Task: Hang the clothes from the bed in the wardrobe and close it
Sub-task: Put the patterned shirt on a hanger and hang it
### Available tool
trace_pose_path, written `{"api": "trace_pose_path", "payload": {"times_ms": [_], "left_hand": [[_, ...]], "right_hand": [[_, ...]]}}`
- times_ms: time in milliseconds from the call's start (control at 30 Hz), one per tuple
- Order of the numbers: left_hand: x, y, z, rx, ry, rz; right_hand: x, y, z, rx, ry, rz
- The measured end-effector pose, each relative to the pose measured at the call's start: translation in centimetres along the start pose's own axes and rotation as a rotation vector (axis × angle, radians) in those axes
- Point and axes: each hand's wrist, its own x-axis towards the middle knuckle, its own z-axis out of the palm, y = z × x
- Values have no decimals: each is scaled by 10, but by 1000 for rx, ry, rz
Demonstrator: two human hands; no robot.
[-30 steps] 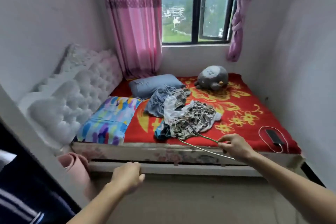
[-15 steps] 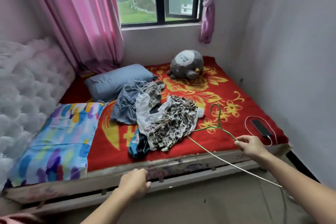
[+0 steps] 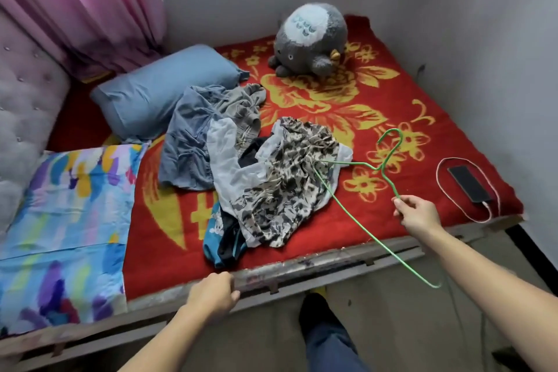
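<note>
While the clothes [image 3: 256, 166] lie in a loose heap in the middle of the bed [image 3: 332, 260], the step in hand appears to be getting the first garment onto a hanger; nothing looks hung yet, and the wardrobe is out of view, so the task seems to be near its start; the right hand [image 3: 418, 216] pinches the green wire hanger [image 3: 381, 168] on its sloping shoulder just below the neck, thumb and fingertips closed on the wire, with the hook pointing away over the red flowered blanket [image 3: 377, 93] and the far shoulder tip reaching over the edge of the patterned top [image 3: 290, 184]; whether that tip is inside the fabric cannot be told; the left hand [image 3: 213, 296] is loosely curled at the edge of the bed frame and holds nothing; the next move probably calls for that free hand to lift the patterned top by its neckline or hem so the wire can slide inside; the cloth looks thin and limp, creased into folds, and it lies across a pale sheer piece and partly over darker items, with a blue-grey garment [image 3: 187, 142] beside them toward the blue pillow [image 3: 157, 90], so the pieces may drag together and need separating.
</note>
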Motion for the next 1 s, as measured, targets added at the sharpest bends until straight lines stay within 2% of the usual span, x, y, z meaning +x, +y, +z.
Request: {"api": "trace_pose_path", "payload": {"times_ms": [233, 400, 467, 533, 600, 667, 767, 833, 900, 1000], "left_hand": [[128, 5, -37, -13, -92, -65], [234, 17, -45, 18, 24, 0], [271, 21, -31, 67, 30, 32], [303, 23, -7, 175, -8, 114], [327, 19, 20, 307, 9, 202], [343, 11, 38, 391, 55, 193], [358, -4, 49, 414, 72, 159], [363, -11, 44, 338, 133, 194], [364, -17, 34, 177, 249, 229], [357, -21, -1, -265, 335, 138]], "right_hand": [[170, -26, 101, 299, 80, 327], [276, -30, 167, 303, 126, 457], [300, -14, 187, 192, 82, 492], [313, 16, 200, -96, 15, 492], [314, 48, 210, -447, 97, 409], [292, 62, 224, -627, 116, 212], [239, 72, 256, -659, -196, -168], [202, 72, 277, -673, -467, -237], [168, 64, 301, -723, -719, -300], [136, 47, 335, -705, -936, -396]]}}
